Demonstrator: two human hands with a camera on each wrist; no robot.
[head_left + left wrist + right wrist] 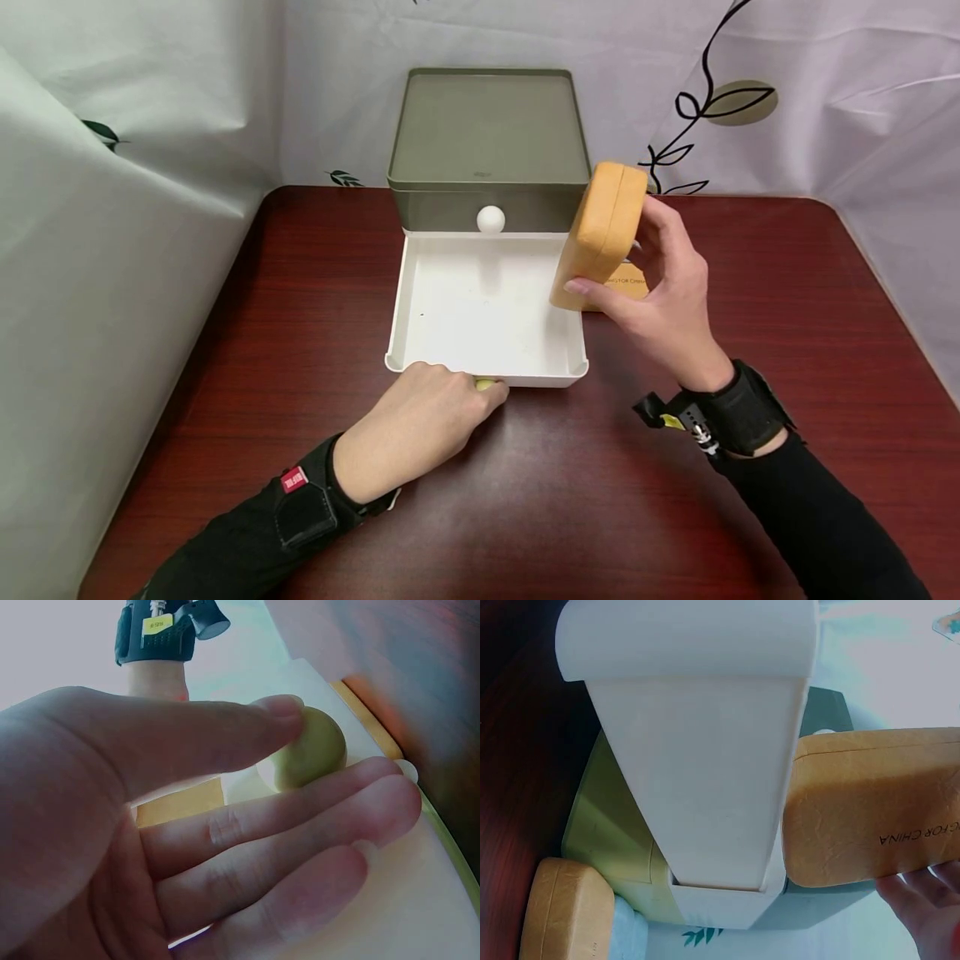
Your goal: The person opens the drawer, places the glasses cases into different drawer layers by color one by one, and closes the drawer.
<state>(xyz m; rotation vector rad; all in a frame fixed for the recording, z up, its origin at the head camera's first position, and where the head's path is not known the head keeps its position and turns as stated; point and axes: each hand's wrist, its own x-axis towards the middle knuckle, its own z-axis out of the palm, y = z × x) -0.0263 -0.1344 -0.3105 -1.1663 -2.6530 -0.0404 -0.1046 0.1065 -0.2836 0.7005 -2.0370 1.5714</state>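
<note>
My left hand (420, 421) is at the front of a white drawer (480, 317), pulled out of a grey-green storage box (491, 125). In the left wrist view its thumb and fingers pinch the drawer's round green knob (319, 750). My right hand (675, 304) grips a tan rounded case (600, 233), tilted up above the drawer's right side. Printed letters ending in "FOR CHINA" show on this case in the right wrist view. The drawer's floor bears only small dark specks.
A second tan case (628, 283) lies on the table right of the drawer, partly hidden behind the held one. Beside it in the right wrist view is a light-blue object (628, 930). The box's upper part has a white knob (491, 219). Pale curtains (525, 33) hang behind the table.
</note>
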